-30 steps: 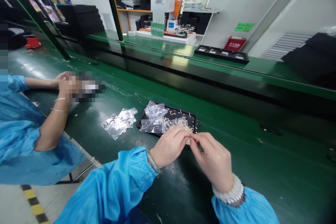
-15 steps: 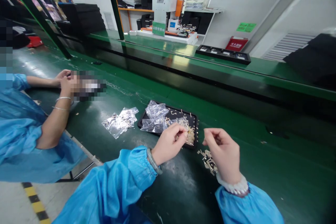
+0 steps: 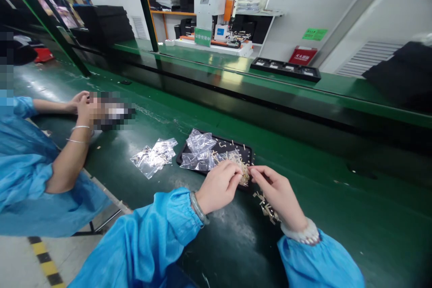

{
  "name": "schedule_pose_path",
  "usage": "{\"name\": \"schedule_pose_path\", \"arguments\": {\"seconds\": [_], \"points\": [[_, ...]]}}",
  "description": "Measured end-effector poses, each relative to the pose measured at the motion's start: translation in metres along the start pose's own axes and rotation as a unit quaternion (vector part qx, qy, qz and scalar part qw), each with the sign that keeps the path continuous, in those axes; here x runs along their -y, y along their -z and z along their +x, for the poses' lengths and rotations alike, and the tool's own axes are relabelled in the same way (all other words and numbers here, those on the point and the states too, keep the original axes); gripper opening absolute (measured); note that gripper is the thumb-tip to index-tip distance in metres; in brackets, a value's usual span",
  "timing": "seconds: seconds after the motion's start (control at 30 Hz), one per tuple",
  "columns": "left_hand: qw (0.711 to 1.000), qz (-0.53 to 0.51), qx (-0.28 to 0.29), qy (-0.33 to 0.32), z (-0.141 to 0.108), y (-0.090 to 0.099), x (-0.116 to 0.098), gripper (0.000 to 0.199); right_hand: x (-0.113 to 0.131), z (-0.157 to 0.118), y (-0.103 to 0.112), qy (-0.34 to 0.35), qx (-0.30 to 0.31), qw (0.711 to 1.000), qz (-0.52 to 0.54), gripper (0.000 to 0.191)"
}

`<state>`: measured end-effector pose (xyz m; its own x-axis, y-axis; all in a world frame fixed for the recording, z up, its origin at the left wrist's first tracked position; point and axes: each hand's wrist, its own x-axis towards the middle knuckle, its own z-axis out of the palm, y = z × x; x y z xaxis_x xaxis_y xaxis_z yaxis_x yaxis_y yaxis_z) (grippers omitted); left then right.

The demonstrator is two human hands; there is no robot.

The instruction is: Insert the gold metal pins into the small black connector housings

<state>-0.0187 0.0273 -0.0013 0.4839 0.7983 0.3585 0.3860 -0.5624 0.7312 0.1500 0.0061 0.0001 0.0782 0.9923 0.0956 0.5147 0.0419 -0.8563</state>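
Observation:
My left hand [image 3: 221, 184] is closed in a pinch over the near edge of a black tray [image 3: 178, 158]; what sits between its fingertips is too small to make out. Close by on the right, my right hand [image 3: 275, 191] has thumb and forefinger pressed together, its tips near those of the left. Whatever it pinches is hidden. Small pale strip-like parts [image 3: 243, 177] lie heaped in the tray, beside clear plastic bags [image 3: 200, 141]. A second loose pile of small strips [image 3: 265, 209] rests on the green table, partly behind my right hand.
More clear bags [image 3: 155, 155] lie left of the tray. Further left, a co-worker's arms [image 3: 72, 153] rest on the green table [image 3: 162, 117]. A raised shelf runs along the back, bearing a black tray of parts [image 3: 285, 69] and a white-and-orange machine [image 3: 209, 18].
My right hand has moved left, bringing its fingertips close to my left hand's. My left hand has stayed nearly in place, turning slightly.

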Motion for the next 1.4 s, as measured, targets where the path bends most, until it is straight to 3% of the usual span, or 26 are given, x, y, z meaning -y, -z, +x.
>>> {"name": "schedule_pose_path", "arguments": {"seconds": [0.17,0.33,0.43,0.53,0.67,0.87,1.4], "points": [[0.999,0.028,0.031,-0.028,-0.001,-0.001,-0.001,0.015,0.006,-0.010,0.006,-0.030,0.084,0.991,0.096,0.029],[0.995,0.061,0.064,-0.045,-0.005,-0.003,-0.003,0.012,-0.003,-0.026,0.007,-0.033,0.096,0.989,0.110,0.022],[0.993,0.068,0.087,-0.050,-0.005,-0.005,-0.004,0.012,-0.009,-0.034,0.010,0.013,0.079,0.995,0.051,0.020],[0.996,0.047,0.069,-0.018,-0.004,-0.005,-0.003,0.014,-0.021,-0.037,0.013,0.097,0.024,0.994,-0.053,0.017],[0.999,0.020,0.025,0.022,-0.002,-0.003,-0.001,0.016,-0.043,-0.033,0.012,0.186,-0.077,0.955,-0.218,0.013],[0.999,0.030,0.010,0.030,-0.003,-0.003,0.000,0.016,-0.049,-0.031,0.005,0.237,-0.067,0.921,-0.302,0.017],[0.999,0.044,0.014,0.028,-0.003,-0.004,0.000,0.015,-0.054,-0.028,0.003,0.268,-0.036,0.884,-0.381,0.019]]}}
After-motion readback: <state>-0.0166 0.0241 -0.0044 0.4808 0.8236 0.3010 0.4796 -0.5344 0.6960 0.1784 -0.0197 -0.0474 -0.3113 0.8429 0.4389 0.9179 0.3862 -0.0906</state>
